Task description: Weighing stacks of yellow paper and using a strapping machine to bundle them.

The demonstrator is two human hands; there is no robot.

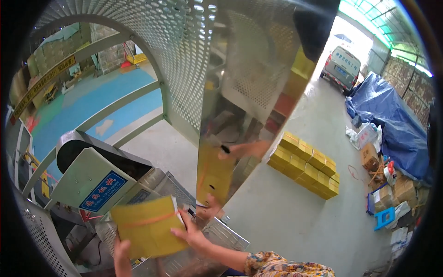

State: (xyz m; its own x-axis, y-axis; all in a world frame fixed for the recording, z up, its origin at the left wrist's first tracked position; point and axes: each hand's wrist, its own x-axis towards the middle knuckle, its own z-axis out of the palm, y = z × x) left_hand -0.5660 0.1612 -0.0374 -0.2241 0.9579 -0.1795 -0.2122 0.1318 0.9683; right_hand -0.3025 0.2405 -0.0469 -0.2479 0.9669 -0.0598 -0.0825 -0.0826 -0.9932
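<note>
A thick, square bundle of yellow paper [150,231] with an orange band across it is between my two hands, in front of a metal machine. My left hand [122,251] grips its lower left edge, thumb upward. On the right edge, near the white page ends, my right hand [193,234] holds it with the fingers curled behind and the thumb on the face. The bundle hides most of my fingers. Just beyond it stands a polished metal panel [217,171] that mirrors the yellow paper and a hand.
A pale green machine cover [90,177] with a blue label stands at the left, under a perforated metal guard [184,60]. Several stacked yellow bundles [307,168] lie on the floor at the right. Beyond them are boxes [369,156], a blue tarp [392,115] and a parked van [341,69].
</note>
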